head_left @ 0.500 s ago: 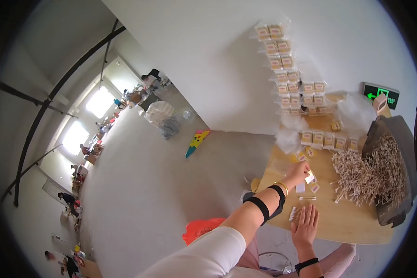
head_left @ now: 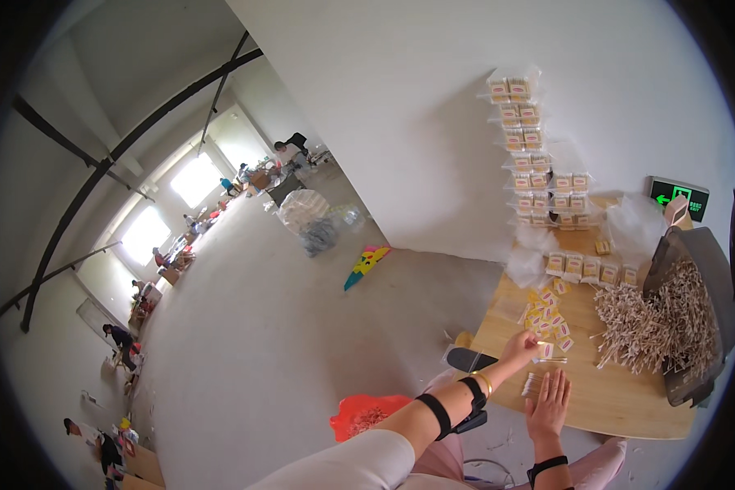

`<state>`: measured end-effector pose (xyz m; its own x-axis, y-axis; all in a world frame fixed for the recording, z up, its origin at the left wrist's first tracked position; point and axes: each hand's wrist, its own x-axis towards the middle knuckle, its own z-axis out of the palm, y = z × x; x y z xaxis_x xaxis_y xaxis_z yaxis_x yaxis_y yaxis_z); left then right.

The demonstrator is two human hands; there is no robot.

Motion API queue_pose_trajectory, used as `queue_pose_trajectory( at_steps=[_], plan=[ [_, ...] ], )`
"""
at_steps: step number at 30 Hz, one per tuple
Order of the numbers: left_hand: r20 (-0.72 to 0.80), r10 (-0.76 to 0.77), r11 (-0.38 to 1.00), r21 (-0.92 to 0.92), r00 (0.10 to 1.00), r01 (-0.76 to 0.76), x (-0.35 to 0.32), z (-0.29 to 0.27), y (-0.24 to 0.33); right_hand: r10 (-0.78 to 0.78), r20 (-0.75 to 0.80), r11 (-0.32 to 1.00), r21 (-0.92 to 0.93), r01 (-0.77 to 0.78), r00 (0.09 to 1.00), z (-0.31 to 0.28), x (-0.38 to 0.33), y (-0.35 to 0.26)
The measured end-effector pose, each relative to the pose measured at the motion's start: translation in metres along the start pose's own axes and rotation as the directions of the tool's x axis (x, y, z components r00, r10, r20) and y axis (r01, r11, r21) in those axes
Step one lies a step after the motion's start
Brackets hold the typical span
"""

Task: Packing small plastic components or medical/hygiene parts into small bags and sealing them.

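My left hand [head_left: 519, 349] is closed in a pinch over the table, at the edge of a small white-and-yellow printed card [head_left: 547, 350]. A couple of loose cotton swabs [head_left: 554, 359] lie just beside that card. Palm down, my right hand [head_left: 550, 403] rests on the wooden table [head_left: 603, 408] with its fingers stretched out. Against its left side is a short row of cotton swabs [head_left: 530, 384], partly covered by the hand. More small yellow-and-white cards [head_left: 545, 312] are scattered beyond my left hand.
At the right, a tipped grey bin [head_left: 694, 245] spills a big heap of cotton swabs [head_left: 657, 322]. Packed swab packets [head_left: 584, 268] line up behind, with tall stacks of bagged packets [head_left: 524, 139] by the wall. A red plastic bag [head_left: 367, 415] sits below the table's left side.
My left hand has come nearer to my right hand, bringing the card down beside the loose swabs. The scattered cards beyond it now show more fully. The whole view has shifted slightly.
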<state>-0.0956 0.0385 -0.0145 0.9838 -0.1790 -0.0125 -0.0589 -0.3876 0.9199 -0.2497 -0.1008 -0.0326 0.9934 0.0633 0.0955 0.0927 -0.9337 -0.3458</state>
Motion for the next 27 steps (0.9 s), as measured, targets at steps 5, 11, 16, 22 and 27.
queue_pose_trajectory(
  at_steps=[5, 11, 16, 22, 27],
  plan=[
    [-0.006, -0.151, 0.986, -0.065, 0.988, 0.150, -0.050, -0.012, -0.036, -0.025, -0.032, 0.999, 0.020, 0.025, 0.999, 0.000, -0.005, -0.001],
    [0.028, -0.132, 0.981, 0.145, 0.991, 0.127, -0.062, -0.014, -0.040, 0.009, -0.059, 0.998, -0.066, -0.013, 0.998, 0.011, 0.001, 0.006],
    [0.003, -0.134, 0.982, 0.138, 0.991, 0.132, -0.064, -0.041, -0.056, -0.015, -0.056, 0.998, -0.063, 0.012, 0.998, 0.001, 0.009, -0.024],
    [0.061, -0.255, 0.952, 0.191, 0.965, 0.240, -0.062, -0.005, -0.031, -0.013, -0.080, 0.996, -0.094, 0.006, 0.997, 0.000, 0.001, 0.001],
    [0.042, -0.208, 0.943, 0.274, 0.977, 0.189, -0.061, 0.006, -0.033, -0.021, -0.094, 0.996, -0.088, 0.013, 0.995, 0.002, -0.005, 0.000]
  ],
)
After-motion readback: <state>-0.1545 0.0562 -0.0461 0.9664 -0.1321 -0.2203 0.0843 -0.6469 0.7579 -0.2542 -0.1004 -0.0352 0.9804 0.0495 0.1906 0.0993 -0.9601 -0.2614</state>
